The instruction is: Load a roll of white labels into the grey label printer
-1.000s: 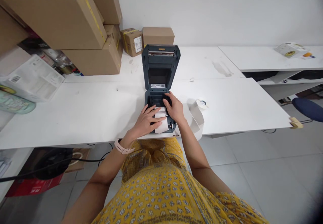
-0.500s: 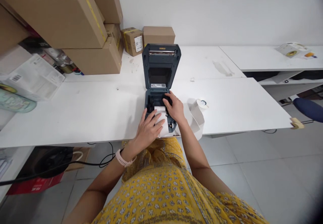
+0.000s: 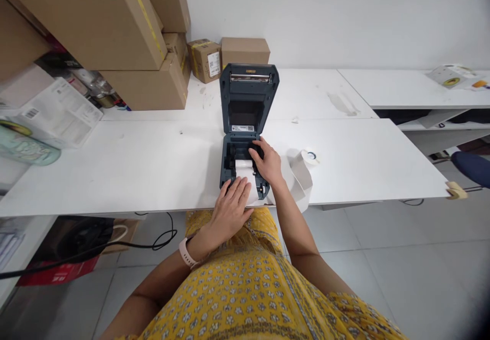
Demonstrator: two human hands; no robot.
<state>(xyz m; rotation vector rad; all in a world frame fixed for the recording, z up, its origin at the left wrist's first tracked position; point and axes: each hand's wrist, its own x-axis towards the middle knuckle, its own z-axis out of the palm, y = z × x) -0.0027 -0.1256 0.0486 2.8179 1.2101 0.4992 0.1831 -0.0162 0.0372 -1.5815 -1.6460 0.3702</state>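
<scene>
A dark grey label printer [image 3: 224, 169] stands at the table's front edge, its lid [image 3: 249, 100] raised upright. Inside it sits a small white roll [image 3: 244, 163], from which a white paper strip [image 3: 248, 179] runs forward over the printer's front. My left hand [image 3: 229, 204] lies flat across that strip, fingers stretched out and close together. Over the printer's right wall rests my right hand [image 3: 268, 165], thumb and forefinger apart beside the roll; its other fingers are partly hidden. To the right, another white roll [image 3: 307, 157] stands with its loose strip [image 3: 300, 179] unrolled.
Cardboard boxes [image 3: 143, 90] are stacked at the back left, with two smaller ones [image 3: 245, 51] by the wall. A plastic package [image 3: 63, 110] and a green bottle [image 3: 28, 146] lie at the left. A black cable [image 3: 126, 248] hangs below the white table [image 3: 153, 166].
My left hand has drawn back toward the front edge, its fingers now closer together and flatter on the strip. The right hand stays nearly in place. The view has shifted slightly.
</scene>
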